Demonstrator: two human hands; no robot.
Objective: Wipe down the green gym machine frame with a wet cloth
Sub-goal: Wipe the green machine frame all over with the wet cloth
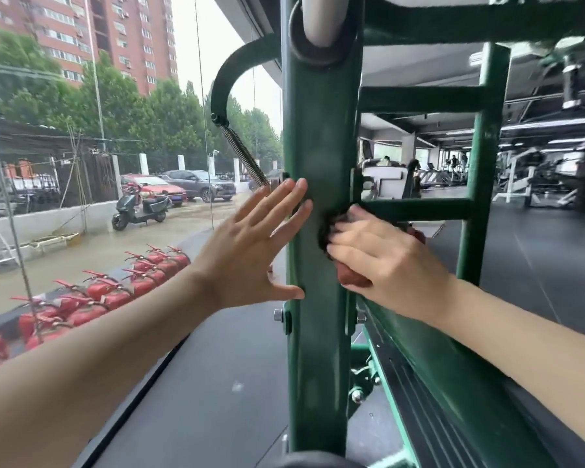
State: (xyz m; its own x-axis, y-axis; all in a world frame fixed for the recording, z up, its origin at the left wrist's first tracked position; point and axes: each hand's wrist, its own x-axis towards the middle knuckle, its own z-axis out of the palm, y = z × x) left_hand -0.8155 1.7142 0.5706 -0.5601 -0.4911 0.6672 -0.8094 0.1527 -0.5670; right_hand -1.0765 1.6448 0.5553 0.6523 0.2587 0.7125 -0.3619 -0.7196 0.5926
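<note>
The green gym machine frame (318, 136) fills the middle of the view as a tall upright post, with horizontal rungs running right to a second post (483, 157). My right hand (382, 261) presses a bunched dark red cloth (352, 280) against the post's right edge, where a rung joins it. My left hand (254, 244) lies flat with fingers spread on the post's left side and holds nothing. Much of the cloth is hidden under my fingers.
A glass window wall stands at left, with a row of red fire extinguishers (108, 292) along its base. A spring (244, 157) hangs from a curved green arm. Dark floor mats lie below. More gym machines (537, 177) fill the room at right.
</note>
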